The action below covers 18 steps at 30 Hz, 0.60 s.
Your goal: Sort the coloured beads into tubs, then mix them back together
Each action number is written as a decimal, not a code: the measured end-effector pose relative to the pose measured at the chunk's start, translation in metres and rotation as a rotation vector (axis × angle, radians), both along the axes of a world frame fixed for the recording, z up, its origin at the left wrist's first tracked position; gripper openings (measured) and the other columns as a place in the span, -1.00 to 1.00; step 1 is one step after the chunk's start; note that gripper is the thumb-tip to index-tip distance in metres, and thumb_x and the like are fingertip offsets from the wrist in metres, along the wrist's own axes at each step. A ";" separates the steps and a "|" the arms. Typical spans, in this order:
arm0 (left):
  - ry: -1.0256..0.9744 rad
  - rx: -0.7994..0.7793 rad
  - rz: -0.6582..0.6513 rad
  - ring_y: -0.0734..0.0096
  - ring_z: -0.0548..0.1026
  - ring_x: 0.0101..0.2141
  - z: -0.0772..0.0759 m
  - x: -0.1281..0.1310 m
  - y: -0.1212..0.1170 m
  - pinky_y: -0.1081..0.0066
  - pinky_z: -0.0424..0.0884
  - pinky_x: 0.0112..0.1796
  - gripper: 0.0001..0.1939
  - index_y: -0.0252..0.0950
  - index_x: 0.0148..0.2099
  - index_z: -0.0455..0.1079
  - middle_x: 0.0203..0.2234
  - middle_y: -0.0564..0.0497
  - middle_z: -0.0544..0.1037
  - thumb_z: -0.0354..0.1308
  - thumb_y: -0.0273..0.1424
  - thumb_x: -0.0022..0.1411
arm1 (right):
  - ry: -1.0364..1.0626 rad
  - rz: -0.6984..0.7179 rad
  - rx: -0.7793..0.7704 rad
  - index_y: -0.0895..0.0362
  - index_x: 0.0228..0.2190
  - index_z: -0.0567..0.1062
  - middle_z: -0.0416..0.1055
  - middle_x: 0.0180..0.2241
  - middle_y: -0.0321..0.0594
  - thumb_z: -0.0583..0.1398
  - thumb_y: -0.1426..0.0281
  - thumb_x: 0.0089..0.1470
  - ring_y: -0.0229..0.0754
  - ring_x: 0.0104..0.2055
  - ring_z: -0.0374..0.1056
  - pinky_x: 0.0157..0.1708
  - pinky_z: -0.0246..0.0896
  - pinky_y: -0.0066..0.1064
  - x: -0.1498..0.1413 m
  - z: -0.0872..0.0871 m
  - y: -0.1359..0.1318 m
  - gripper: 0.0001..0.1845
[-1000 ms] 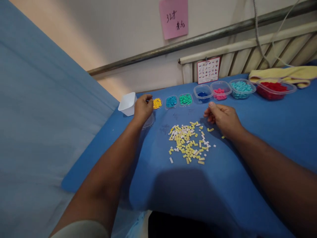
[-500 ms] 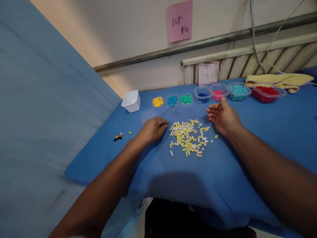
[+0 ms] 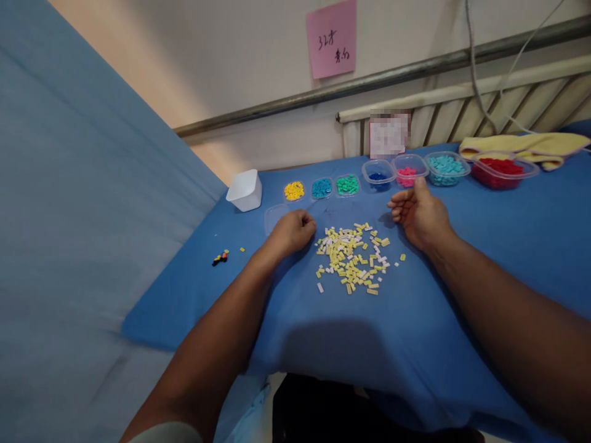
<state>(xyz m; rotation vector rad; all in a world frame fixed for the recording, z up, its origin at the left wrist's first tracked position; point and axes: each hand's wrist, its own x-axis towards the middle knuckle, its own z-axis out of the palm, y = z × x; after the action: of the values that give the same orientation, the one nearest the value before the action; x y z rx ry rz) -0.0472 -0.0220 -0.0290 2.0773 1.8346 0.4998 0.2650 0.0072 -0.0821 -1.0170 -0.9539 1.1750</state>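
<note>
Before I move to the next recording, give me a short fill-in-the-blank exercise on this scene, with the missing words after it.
1. The loose brick pile has the left hand to its left and the right hand to its right; its bricks are white and pale ____.
2. The rightmost clear tub holds ____ bricks.
3. The box at the far left of the row of containers is ____.
4. The note on the wall is ____.

Missing words: yellow; red; white; pink.

left hand (image 3: 294, 232), right hand (image 3: 427, 216) bare; pale sleeve (image 3: 167, 433), left arm (image 3: 224, 329)
</note>
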 end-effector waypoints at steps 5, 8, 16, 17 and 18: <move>-0.040 0.085 0.127 0.21 0.60 -0.30 0.009 -0.030 0.049 0.28 0.45 -0.21 -0.96 -0.24 -0.25 0.59 -0.32 -0.05 0.70 0.29 -0.44 0.25 | 0.034 0.030 -0.039 0.06 -0.45 0.61 0.60 -0.40 -0.07 0.28 -0.46 0.12 -0.20 -0.48 0.37 -0.52 0.28 -0.34 -0.008 0.000 -0.003 -0.20; -0.028 0.172 0.223 0.16 0.63 -0.17 0.017 -0.043 0.089 0.23 0.50 -0.04 -0.89 -0.31 -0.16 0.62 -0.19 -0.13 0.73 0.31 -0.48 0.25 | 0.045 0.023 -0.039 0.06 -0.45 0.62 0.60 -0.41 -0.08 0.31 -0.44 0.12 -0.21 -0.48 0.36 -0.52 0.30 -0.35 -0.008 0.000 -0.004 -0.22; -0.242 0.295 0.208 0.16 0.66 -0.08 0.014 -0.043 0.088 0.20 0.59 0.04 -0.67 -0.38 0.09 0.60 -0.04 -0.18 0.71 0.13 -0.32 0.46 | 0.050 0.039 -0.026 0.10 -0.44 0.64 0.62 -0.42 -0.07 0.31 -0.36 0.21 -0.22 -0.48 0.43 -0.49 0.39 -0.40 -0.009 -0.003 0.001 -0.25; -0.266 0.259 0.136 0.13 0.67 -0.07 0.012 -0.039 0.073 0.16 0.59 0.05 -0.63 -0.36 0.10 0.60 -0.06 -0.17 0.72 0.11 -0.24 0.49 | 0.038 0.042 -0.024 0.10 -0.44 0.64 0.64 -0.42 -0.07 0.29 -0.37 0.23 -0.22 -0.46 0.46 -0.47 0.42 -0.40 -0.009 -0.004 0.002 -0.24; -0.262 0.220 0.059 0.09 0.67 -0.03 0.010 -0.035 0.056 0.12 0.59 0.09 -0.57 -0.35 0.10 0.61 -0.06 -0.17 0.72 0.08 -0.16 0.53 | 0.023 0.045 -0.021 0.10 -0.43 0.65 0.66 -0.39 -0.06 0.26 -0.38 0.25 -0.20 -0.43 0.50 -0.42 0.47 -0.39 -0.009 -0.005 0.003 -0.22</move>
<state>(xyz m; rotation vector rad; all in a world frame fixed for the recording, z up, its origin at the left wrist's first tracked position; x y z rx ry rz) -0.0822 0.0337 -0.0189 1.9813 1.7561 0.9789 0.2555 0.0101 -0.0875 -1.0014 -0.9528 1.2341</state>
